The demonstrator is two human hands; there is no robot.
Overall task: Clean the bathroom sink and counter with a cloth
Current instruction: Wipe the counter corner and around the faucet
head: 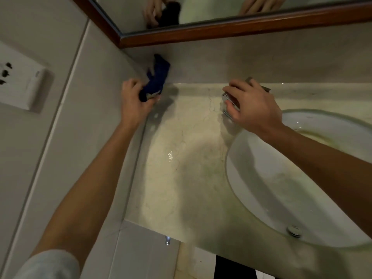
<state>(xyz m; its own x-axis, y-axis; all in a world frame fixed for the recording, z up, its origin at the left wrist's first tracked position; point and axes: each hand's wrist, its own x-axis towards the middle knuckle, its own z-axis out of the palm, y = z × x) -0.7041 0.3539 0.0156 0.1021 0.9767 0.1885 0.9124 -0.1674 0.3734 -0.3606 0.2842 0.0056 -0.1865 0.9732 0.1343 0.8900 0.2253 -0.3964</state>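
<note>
Cloth (156, 79), dark blue, gripped in my left hand (134, 101) at back-left corner of marble desk (181, 158), against wall. My right hand (254, 104) curled round chrome tap (229, 103) beside sink (261, 190).

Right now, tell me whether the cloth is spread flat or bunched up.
Bunched up. The left hand grips the blue cloth as a crumpled wad, one end sticking up against the wall.

Grey tiled wall (50, 137), wood-framed mirror (221, 35), white socket plate (22, 83).
</note>
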